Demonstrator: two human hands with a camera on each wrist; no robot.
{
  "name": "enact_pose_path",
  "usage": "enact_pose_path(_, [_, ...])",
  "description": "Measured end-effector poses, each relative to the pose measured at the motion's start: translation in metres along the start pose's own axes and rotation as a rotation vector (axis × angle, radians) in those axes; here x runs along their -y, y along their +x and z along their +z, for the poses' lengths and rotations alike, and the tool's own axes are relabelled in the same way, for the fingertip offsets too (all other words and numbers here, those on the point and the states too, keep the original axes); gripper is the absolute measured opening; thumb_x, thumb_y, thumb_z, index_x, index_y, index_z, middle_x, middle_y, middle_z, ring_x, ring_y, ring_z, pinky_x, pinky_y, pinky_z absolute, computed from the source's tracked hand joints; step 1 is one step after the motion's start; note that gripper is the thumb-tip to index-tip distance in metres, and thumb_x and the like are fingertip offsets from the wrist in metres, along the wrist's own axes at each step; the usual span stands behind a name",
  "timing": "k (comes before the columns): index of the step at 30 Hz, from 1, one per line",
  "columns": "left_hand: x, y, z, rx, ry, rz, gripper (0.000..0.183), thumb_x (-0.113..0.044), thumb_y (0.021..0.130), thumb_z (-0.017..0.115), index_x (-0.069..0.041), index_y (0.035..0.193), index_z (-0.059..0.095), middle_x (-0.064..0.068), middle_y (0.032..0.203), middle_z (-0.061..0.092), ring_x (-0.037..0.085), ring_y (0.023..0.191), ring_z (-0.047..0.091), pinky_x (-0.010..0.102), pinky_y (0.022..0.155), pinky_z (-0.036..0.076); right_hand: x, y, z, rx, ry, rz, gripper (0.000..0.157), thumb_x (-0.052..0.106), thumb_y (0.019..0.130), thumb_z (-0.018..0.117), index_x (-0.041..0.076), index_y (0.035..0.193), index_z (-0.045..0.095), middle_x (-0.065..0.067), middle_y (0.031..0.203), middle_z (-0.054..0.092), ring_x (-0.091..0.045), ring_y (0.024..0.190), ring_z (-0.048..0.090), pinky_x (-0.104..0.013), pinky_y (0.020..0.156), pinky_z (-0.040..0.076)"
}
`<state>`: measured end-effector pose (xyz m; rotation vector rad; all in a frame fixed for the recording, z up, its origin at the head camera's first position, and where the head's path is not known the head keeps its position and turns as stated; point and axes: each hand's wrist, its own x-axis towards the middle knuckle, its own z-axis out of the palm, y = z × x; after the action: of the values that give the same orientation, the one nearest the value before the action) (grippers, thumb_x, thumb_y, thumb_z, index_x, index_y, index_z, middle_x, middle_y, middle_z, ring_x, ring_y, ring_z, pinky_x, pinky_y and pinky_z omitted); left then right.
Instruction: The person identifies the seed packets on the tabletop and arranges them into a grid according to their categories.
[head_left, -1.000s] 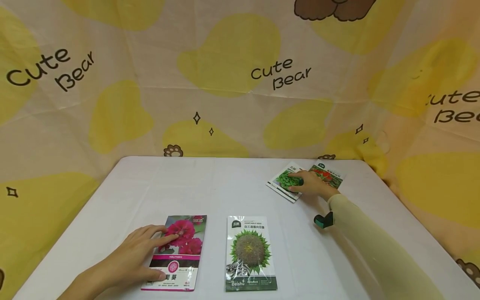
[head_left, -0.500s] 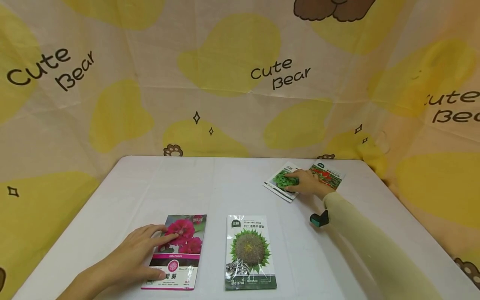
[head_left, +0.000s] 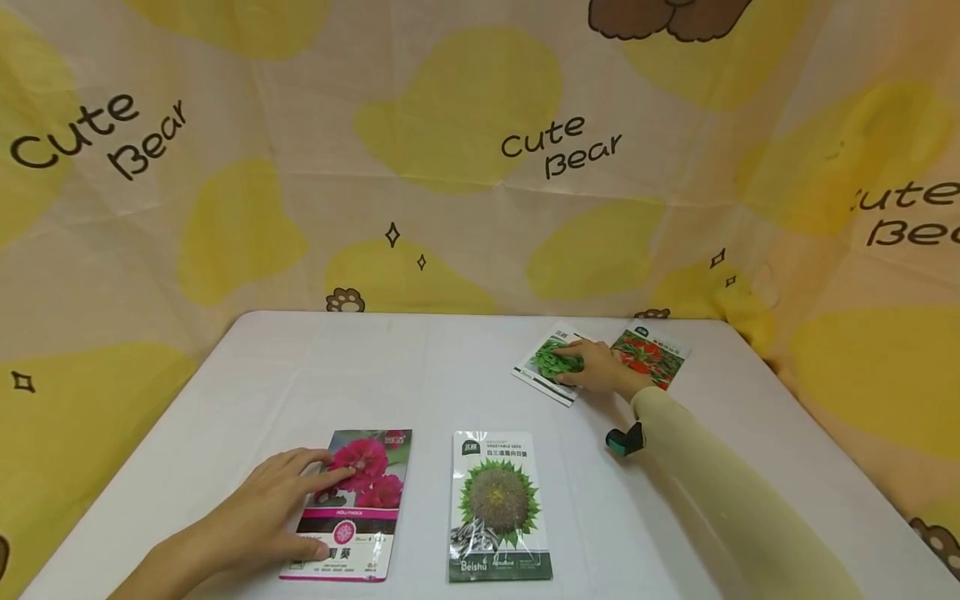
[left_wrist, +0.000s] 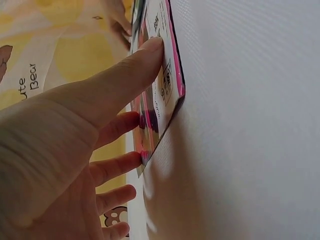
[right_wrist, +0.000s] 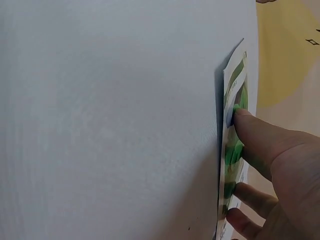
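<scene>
A: Right hand, quick. How's it set?
B: Right hand: fingers loosely spread, pressing flat on the green packet rather than gripping it. Right wrist view has thumb tip and a couple of fingertips on the printed face.
A: Packet position?
B: Far right part of the table, lying at a slant. One edge curls up slightly off the surface.
A: Left hand?
B: Left hand: fingers spread, gaps between them in the left wrist view, no grasp. Thumb tip rests on the white lower part of the pink packet, index finger lies over the flower picture.
A: Where's that one?
B: Near side, left of middle, face up, top leaning a bit right.
A: Next out?
B: Sunflower packet, just right of the pink one, apart from it, face up, nearly straight. Red packet, by the far right corner, partly behind the right hand. Whether it touches the green one, can't tell; the hand covers that.
A: Rest?
B: Pale sleeve on the right arm, black gadget at its cuff. Yellow-patched backdrop behind, "Cute Bear" lettering.
</scene>
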<state>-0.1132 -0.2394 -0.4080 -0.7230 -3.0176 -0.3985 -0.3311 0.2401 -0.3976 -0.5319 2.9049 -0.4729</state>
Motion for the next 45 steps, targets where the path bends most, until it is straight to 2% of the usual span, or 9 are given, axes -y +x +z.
enact_pose_path(3, [0.000,0.001,0.000,0.003,-0.004,-0.006,0.087,-0.070,0.064,0.081,-0.037,0.141,0.058,0.004,0.138,0.055,0.034,0.128,0.049,0.063,0.104,0.042,0.004,0.002,0.000,0.006,-0.016,0.004,0.060,0.039,0.095,0.069,0.019,0.149,0.052,-0.022,0.157,0.042,-0.053,0.134,0.041,-0.066,0.099,0.035])
enact_pose_path(9, [-0.001,0.000,0.001,-0.010,-0.007,0.003,0.086,-0.068,0.063,0.083,-0.036,0.140,0.060,0.004,0.137,0.056,0.034,0.127,0.050,0.062,0.104,0.042,0.009,0.006,0.004,0.024,-0.016,-0.006,0.061,0.038,0.096,0.069,0.018,0.150,0.050,-0.020,0.158,0.041,-0.054,0.136,0.038,-0.074,0.105,0.028])
enact_pose_path(12, [-0.001,0.000,0.001,-0.017,-0.007,0.008,0.086,-0.069,0.064,0.082,-0.036,0.140,0.060,0.004,0.138,0.056,0.034,0.127,0.050,0.063,0.104,0.042,0.013,0.008,0.005,0.035,-0.010,-0.008,0.061,0.038,0.096,0.069,0.019,0.151,0.049,-0.018,0.159,0.040,-0.054,0.138,0.037,-0.073,0.106,0.028])
enact_pose_path(14, [-0.001,0.000,0.001,-0.015,-0.006,0.005,0.086,-0.069,0.064,0.081,-0.036,0.140,0.059,0.004,0.139,0.055,0.034,0.128,0.049,0.062,0.104,0.042,0.017,0.008,0.006,0.041,-0.003,-0.010,0.061,0.037,0.096,0.069,0.020,0.151,0.048,-0.017,0.160,0.040,-0.053,0.138,0.037,-0.072,0.106,0.028])
enact_pose_path(21, [-0.001,0.001,0.002,-0.015,0.000,0.010,0.085,-0.065,0.063,0.084,-0.034,0.139,0.060,0.005,0.138,0.056,0.035,0.128,0.050,0.063,0.104,0.042,0.029,0.010,0.008,0.045,-0.009,-0.034,0.063,0.036,0.096,0.069,0.019,0.152,0.047,-0.013,0.160,0.042,-0.047,0.137,0.040,-0.056,0.097,0.033])
enact_pose_path(28, [-0.001,0.001,0.003,-0.034,0.016,0.024,0.086,-0.066,0.062,0.084,-0.033,0.139,0.061,0.005,0.136,0.057,0.034,0.127,0.051,0.063,0.104,0.042,0.042,0.014,0.010,0.049,0.000,-0.020,0.066,0.038,0.095,0.070,0.019,0.153,0.045,-0.012,0.159,0.044,-0.041,0.134,0.043,-0.056,0.102,0.031])
enact_pose_path(34, [-0.001,0.002,0.001,-0.016,0.010,0.009,0.085,-0.067,0.064,0.083,-0.033,0.139,0.061,0.005,0.137,0.057,0.034,0.127,0.050,0.064,0.104,0.042,0.049,0.018,0.011,0.065,-0.010,-0.024,0.065,0.039,0.095,0.070,0.022,0.153,0.046,-0.011,0.162,0.039,-0.043,0.138,0.040,-0.053,0.099,0.031])
enact_pose_path(39, [-0.001,0.003,-0.002,0.006,-0.002,-0.002,0.087,-0.071,0.064,0.081,-0.036,0.140,0.059,0.005,0.138,0.056,0.034,0.127,0.049,0.066,0.104,0.042,0.052,0.023,0.010,0.075,-0.069,-0.003,0.066,0.045,0.095,0.069,0.025,0.153,0.045,-0.014,0.160,0.038,-0.043,0.136,0.041,-0.052,0.096,0.033])
enact_pose_path(45, [-0.001,0.003,0.000,-0.022,0.025,0.022,0.087,-0.069,0.063,0.082,-0.032,0.139,0.062,0.006,0.135,0.058,0.034,0.126,0.051,0.064,0.103,0.042,0.059,0.025,0.012,0.094,-0.076,-0.010,0.067,0.045,0.094,0.069,0.026,0.153,0.045,-0.014,0.159,0.040,-0.042,0.134,0.043,-0.050,0.094,0.034])
